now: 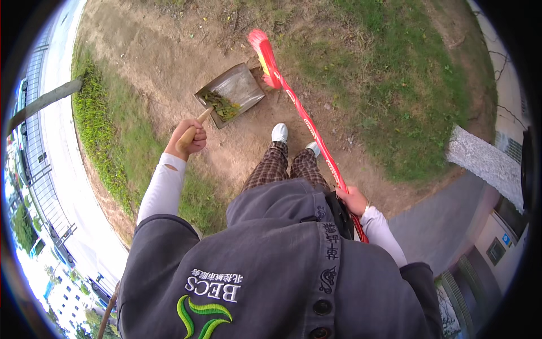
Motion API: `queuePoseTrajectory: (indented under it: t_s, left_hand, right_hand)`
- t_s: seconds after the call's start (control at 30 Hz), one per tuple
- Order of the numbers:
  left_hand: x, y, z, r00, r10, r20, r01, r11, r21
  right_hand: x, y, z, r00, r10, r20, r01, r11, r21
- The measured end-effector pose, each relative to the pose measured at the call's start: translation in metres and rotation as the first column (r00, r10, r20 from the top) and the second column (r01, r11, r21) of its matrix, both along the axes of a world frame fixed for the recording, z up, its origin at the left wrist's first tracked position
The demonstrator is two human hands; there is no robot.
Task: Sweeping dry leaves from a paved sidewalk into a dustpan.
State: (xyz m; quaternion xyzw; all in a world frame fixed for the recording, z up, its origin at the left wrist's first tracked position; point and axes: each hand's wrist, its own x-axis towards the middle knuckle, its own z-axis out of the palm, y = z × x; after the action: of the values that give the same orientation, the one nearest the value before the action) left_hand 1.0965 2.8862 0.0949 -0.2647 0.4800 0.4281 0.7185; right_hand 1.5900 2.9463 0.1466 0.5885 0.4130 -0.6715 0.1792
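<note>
My left hand [188, 137] is closed around the wooden handle [205, 115] of a metal dustpan [242, 84]. A small heap of green and yellowish leaves [222, 106] lies in the pan, towards the handle side. In my right hand [353, 200] is the red-wrapped stick [311, 126] of a broom, which slants up and away from my right side. The broom head [266, 59], with red and yellow bristles, is just right of the pan's far edge. Whether pan and bristles touch the ground is hard to tell.
Bare soil [148, 55] with patches of grass [389, 84] surrounds my white shoes [279, 132]. A pale tree trunk [485, 154] stands at the right, near a grey paved strip [436, 212]. To the left are a thinner trunk [46, 101], a low hedge [95, 131] and a bright road [72, 156] with a metal fence [38, 140].
</note>
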Motion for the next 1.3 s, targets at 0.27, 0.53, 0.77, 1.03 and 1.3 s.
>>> queuePoseTrajectory:
  t_s: [0.27, 0.53, 0.77, 1.03, 1.3]
  left_hand:
    - [0.018, 0.004, -0.001, 0.99, -0.13, -0.057, 0.127, 0.991, -0.044]
    - [0.028, 0.028, 0.002, 0.964, -0.247, -0.098, 0.237, 0.966, -0.107]
    - [-0.001, 0.013, -0.003, 0.968, -0.239, -0.08, 0.235, 0.971, -0.049]
    - [-0.011, -0.015, -0.003, 1.0, -0.019, 0.02, 0.02, 1.0, -0.022]
    - [-0.006, 0.014, -0.006, 0.999, -0.042, 0.016, 0.043, 0.996, -0.076]
  right_hand:
    - [-0.036, -0.022, -0.073, 0.875, 0.299, 0.381, -0.423, 0.855, 0.3]
    - [-0.012, -0.006, -0.029, 0.993, -0.087, -0.083, 0.077, 0.99, -0.119]
    - [-0.023, -0.014, -0.063, 0.918, 0.355, 0.179, -0.391, 0.887, 0.244]
    - [-0.024, -0.021, -0.042, 0.972, 0.225, 0.073, -0.237, 0.925, 0.296]
    - [-0.04, -0.016, -0.066, 0.961, 0.277, -0.004, -0.277, 0.961, -0.013]
